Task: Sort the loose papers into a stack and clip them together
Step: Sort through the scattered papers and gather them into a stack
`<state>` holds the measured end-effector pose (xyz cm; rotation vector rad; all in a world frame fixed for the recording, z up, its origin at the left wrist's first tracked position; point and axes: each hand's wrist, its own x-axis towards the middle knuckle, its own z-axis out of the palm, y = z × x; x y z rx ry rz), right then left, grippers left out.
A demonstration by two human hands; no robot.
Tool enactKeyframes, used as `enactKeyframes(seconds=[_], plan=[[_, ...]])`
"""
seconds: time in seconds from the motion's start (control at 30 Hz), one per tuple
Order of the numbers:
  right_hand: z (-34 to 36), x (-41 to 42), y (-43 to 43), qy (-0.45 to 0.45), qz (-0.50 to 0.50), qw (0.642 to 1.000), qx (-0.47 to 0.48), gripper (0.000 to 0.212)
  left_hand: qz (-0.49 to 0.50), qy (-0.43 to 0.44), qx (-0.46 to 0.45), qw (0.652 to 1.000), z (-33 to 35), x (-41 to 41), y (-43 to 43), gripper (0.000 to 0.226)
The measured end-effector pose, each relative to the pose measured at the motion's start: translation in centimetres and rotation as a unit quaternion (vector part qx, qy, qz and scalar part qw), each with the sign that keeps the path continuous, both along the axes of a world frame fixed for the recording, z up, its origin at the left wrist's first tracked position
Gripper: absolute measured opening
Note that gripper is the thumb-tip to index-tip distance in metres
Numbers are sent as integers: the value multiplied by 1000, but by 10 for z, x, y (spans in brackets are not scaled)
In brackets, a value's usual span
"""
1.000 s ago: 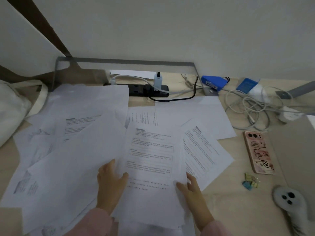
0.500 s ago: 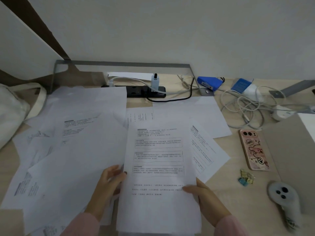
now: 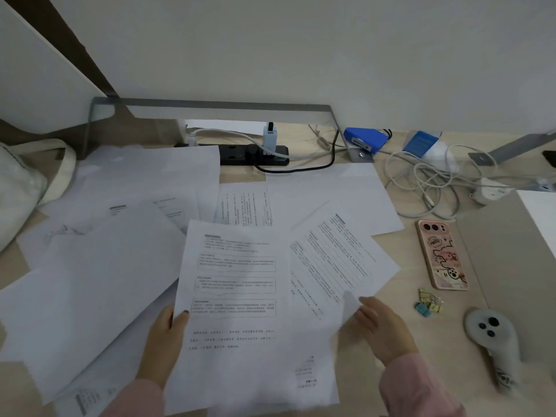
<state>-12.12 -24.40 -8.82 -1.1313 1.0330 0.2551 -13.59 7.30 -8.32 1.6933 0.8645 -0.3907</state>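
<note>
Home desk, papers, power strip, phone

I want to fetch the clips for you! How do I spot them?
Look at the right side of the desk, past the papers. Just in front of the pink phone lies a small heap of binder clips, the only tiny yellow and blue things there.

Shows a pink-cased phone face down at right, a white controller nearer, tangled white cables behind, a black power strip by the wall.
</note>
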Motion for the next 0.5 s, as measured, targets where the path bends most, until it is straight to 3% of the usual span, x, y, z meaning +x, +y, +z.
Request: enactKeyframes(seconds=[0.07, 0.13, 0.23, 0.37, 0.5], plan=[[3, 5, 3, -27, -11, 996, 78, 27, 5, 13, 9, 1000, -4, -2, 1, 15], [1, 10, 8, -28, -5, 997, 73, 26, 5, 13, 13, 1000, -6, -3, 1, 16], [-2, 15, 19, -31, 62, 997, -24, 4, -2, 7, 12, 1000, -7, -4, 0, 15], [3, 18, 33, -69, 150, 979, -121, 19, -10, -3, 3, 1000, -3, -5, -1, 11], [26, 26, 22, -139, 81, 961, -224, 18, -17, -5, 16, 1000, -3, -7, 2, 12]])
